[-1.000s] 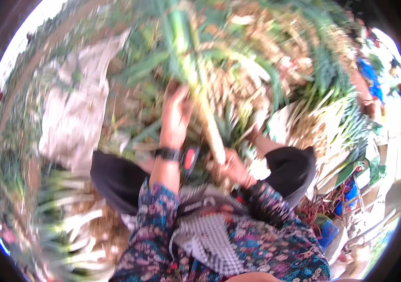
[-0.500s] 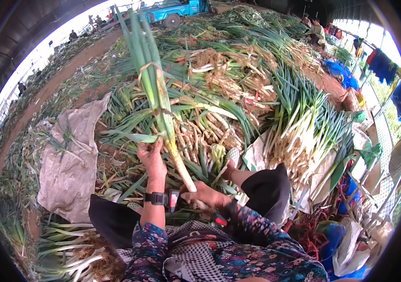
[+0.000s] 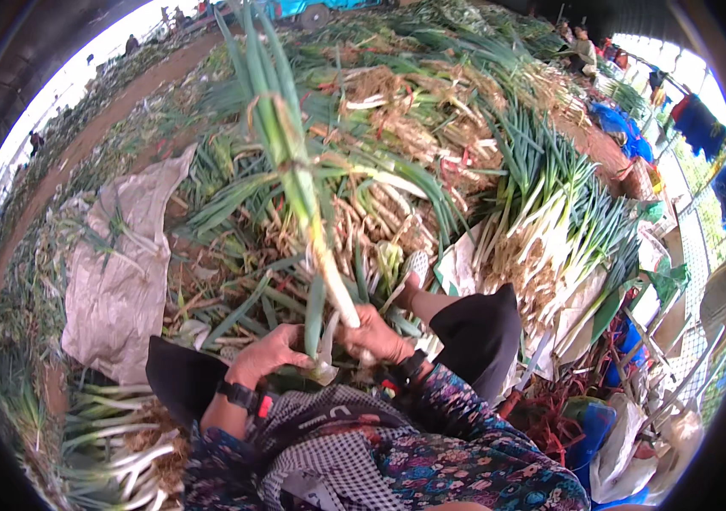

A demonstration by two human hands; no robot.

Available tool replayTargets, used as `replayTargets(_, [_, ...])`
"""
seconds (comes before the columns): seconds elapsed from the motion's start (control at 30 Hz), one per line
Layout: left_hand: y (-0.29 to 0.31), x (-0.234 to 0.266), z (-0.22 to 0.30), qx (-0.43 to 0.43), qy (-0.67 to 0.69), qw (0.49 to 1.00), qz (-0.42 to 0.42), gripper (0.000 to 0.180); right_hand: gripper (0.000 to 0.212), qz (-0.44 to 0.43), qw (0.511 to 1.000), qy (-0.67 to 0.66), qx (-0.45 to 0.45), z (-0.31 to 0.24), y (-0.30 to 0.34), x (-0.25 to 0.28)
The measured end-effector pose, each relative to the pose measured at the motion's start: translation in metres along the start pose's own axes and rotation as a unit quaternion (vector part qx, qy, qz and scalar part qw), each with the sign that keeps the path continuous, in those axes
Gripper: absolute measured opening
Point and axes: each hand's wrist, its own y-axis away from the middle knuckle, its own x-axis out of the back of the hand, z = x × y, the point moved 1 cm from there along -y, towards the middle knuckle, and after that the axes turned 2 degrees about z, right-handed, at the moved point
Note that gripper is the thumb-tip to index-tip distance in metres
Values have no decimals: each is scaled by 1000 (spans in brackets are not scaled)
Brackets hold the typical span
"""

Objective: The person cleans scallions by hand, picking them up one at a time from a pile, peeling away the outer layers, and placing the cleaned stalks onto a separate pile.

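My right hand (image 3: pixel 373 335) is closed around the white lower stem of a large green onion (image 3: pixel 302 187). The onion slants up and away, its green leaves pointing to the far side. My left hand (image 3: pixel 276 356) is beside it, fingers pinching a peeled outer leaf (image 3: pixel 315 311). That leaf hangs down along the stem, its pale, thin end between my hands. The onion's root end is mostly hidden by my right hand. Past my hands lies a heap of unpeeled green onions (image 3: pixel 388 200) with brown roots and dry skins.
Cleaned green onions (image 3: pixel 542 230) lie in a pile at the right, and more white stalks (image 3: pixel 125 443) at the lower left. A pale sack (image 3: pixel 116 298) is spread at the left. Red ties (image 3: pixel 542 434) lie near my right side. Several people and a blue truck (image 3: pixel 295 7) are far off.
My left hand has come down from the upper stem to beside my right hand, drawing an outer leaf down with it. My right hand still grips the lower stem.
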Motion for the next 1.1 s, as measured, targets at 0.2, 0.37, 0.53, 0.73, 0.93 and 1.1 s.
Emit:
replayTargets(0.2, [-10, 66, 20, -63, 27, 913, 402, 35, 21, -24, 996, -70, -42, -40, 8, -8])
replayTargets(0.37, [-37, 47, 114, -355, -68, 840, 404, 33, 15, -52, 994, -99, -7, -29, 4, -15])
replayTargets(0.53, [-87, -6, 148, -443, -274, 698, 491, 68, 18, 22, 997, 74, -29, -36, 4, -34])
replayTargets(0.73, [-104, 14, 156, -459, -327, 633, 531, 49, 20, 155, 923, 328, 127, 0, -4, -21])
replayTargets(0.93, [-106, 20, 133, -400, -395, 604, 565, 25, 19, 230, 880, 394, 134, 16, -6, -13])
replayTargets(1.1, [-109, 26, 115, -357, -404, 659, 524, 23, 18, 240, 855, 445, 112, 20, -6, -3])
